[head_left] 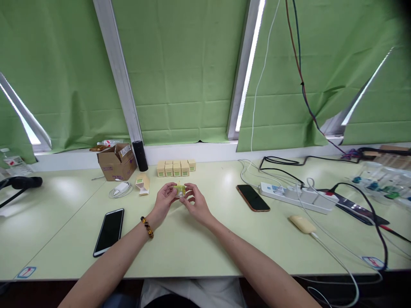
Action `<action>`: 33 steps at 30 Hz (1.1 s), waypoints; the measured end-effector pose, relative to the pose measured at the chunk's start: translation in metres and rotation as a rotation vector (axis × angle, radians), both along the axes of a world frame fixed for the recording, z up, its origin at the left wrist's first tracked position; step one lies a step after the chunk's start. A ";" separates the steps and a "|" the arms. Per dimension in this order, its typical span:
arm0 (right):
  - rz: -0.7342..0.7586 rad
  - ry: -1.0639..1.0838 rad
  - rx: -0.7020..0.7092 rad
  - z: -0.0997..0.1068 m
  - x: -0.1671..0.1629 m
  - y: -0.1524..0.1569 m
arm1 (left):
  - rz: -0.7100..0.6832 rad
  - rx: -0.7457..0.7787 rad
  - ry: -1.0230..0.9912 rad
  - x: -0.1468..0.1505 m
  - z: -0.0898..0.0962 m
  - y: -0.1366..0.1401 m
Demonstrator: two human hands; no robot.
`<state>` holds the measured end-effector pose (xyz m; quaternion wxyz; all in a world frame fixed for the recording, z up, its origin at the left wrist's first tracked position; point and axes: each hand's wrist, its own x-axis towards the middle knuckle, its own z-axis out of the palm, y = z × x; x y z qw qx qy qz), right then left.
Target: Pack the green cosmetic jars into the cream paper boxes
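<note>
On the pale green table (pixel 205 244), both hands' fingers (pixel 190 187) pinch a small yellow-green box (pixel 180 190), long axis left-right.

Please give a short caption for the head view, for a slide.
Both hands, left hand and right hand, hold a small yellow-green box above the table.

A single view comes from a camera on the person's head, looking forward and somewhat down across the bench (pixel 199 252) toward the green curtains (pixel 180 72) over the windows behind it. It sits close: both forearms rise from the lower edge, and the hands meet near the middle. The wide lens takes in the bench from end to end.
</note>
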<state>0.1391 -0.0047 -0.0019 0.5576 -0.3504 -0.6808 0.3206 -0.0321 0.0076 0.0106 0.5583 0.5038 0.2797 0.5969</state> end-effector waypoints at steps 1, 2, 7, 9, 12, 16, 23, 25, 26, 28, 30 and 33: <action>0.041 0.055 -0.058 -0.001 0.000 0.002 | 0.028 0.019 0.025 0.001 0.000 0.000; 0.082 0.109 -0.108 -0.002 0.000 0.004 | 0.052 0.040 0.052 0.002 0.000 0.001; 0.239 0.338 -0.261 -0.007 0.002 0.013 | 0.112 0.108 0.172 0.003 0.001 -0.001; 0.286 0.426 -0.312 -0.006 0.004 0.014 | 0.082 0.138 0.181 0.002 0.001 -0.003; 0.359 0.545 -0.389 -0.005 0.008 0.014 | 0.023 0.191 0.169 0.001 0.001 -0.006; 0.396 0.595 -0.450 -0.003 0.011 0.015 | 0.020 0.259 0.201 0.004 0.001 -0.008; 0.414 0.585 -0.452 -0.001 0.009 0.013 | 0.223 0.363 0.411 0.008 0.002 -0.010; 0.434 0.595 -0.453 0.000 0.010 0.012 | 0.247 0.382 0.437 0.007 0.002 -0.010; 0.445 0.598 -0.456 0.000 0.010 0.012 | 0.259 0.397 0.449 0.007 0.001 -0.011; 0.458 0.589 -0.462 0.001 0.011 0.011 | 0.287 0.434 0.465 0.006 0.002 -0.012; 0.424 0.552 -0.456 0.001 0.012 0.011 | 0.322 0.471 0.480 0.005 0.002 -0.013; 0.276 0.438 -0.377 -0.001 0.011 0.012 | 0.391 0.520 0.547 0.001 0.002 -0.013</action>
